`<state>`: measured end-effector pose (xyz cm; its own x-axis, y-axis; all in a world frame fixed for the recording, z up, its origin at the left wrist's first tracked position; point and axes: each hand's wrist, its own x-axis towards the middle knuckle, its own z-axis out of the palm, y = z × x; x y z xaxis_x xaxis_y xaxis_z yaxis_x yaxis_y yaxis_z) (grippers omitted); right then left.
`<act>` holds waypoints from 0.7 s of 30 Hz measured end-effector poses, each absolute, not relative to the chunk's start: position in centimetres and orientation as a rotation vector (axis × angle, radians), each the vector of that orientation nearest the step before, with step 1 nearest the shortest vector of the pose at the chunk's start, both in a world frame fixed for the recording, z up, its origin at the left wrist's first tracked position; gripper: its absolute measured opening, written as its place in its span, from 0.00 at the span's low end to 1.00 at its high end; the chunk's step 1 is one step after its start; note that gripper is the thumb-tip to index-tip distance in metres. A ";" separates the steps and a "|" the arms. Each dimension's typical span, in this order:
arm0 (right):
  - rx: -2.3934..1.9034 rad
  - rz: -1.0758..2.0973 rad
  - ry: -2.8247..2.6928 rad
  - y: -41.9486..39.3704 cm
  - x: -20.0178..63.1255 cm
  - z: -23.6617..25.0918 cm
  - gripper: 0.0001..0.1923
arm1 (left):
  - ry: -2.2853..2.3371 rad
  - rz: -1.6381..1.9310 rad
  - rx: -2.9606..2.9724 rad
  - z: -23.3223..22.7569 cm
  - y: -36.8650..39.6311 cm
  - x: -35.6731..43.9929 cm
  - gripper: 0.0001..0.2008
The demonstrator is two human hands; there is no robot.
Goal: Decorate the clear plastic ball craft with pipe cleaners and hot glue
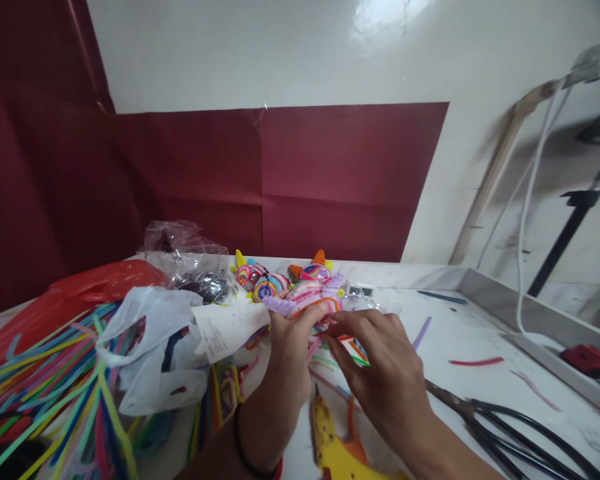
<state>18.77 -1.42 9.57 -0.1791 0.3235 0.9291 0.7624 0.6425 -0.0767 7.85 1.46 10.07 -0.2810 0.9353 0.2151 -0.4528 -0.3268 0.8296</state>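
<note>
The left hand's (287, 353) thumb and fingers are clamping on a pink striped figure (305, 291) at the middle of the workspace; its long axis, lilac limbs included, is running roughly from eight to two o'clock, though which end is the front I cannot tell; the right hand's (383, 357) thumb and forefinger are closing in at its five o'clock edge, whether gripping I cannot tell; a coiled figure (270, 285) is sitting just beyond at ten o'clock; a paper slip (233, 327) is lying at eight; scissors (463, 407) are lying at four, blades pointing towards ten.
</note>
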 end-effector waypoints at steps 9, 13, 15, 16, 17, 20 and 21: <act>-0.875 -0.541 -1.759 -0.8 19.1 9.2 0.12 | 0.778 1.714 0.815 11.6 0.9 8.0 0.29; -0.861 -0.522 -1.777 -0.6 19.3 9.1 0.15 | 0.780 1.694 0.794 11.9 0.6 7.9 0.28; -0.861 -0.520 -1.780 -0.5 19.3 9.1 0.16 | 0.793 1.698 0.764 11.8 0.7 8.0 0.31; -0.861 -0.522 -1.781 -0.5 19.3 9.1 0.17 | 0.798 1.702 0.753 11.7 0.7 8.0 0.33; -0.860 -0.526 -1.779 -0.5 19.3 9.1 0.17 | 0.803 1.701 0.743 11.6 0.8 8.1 0.34; -0.863 -0.524 -1.782 -0.5 19.3 9.2 0.17 | 0.803 1.677 0.724 11.4 0.9 8.1 0.37; -0.867 -0.519 -1.783 -0.5 19.3 9.2 0.16 | 0.798 1.666 0.724 11.4 1.0 8.1 0.37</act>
<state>19.32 -0.46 9.16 -0.1995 0.3129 0.9286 0.7620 0.6453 -0.0537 8.14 0.98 11.40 -0.2148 0.9747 0.0612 -0.5636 -0.1749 0.8073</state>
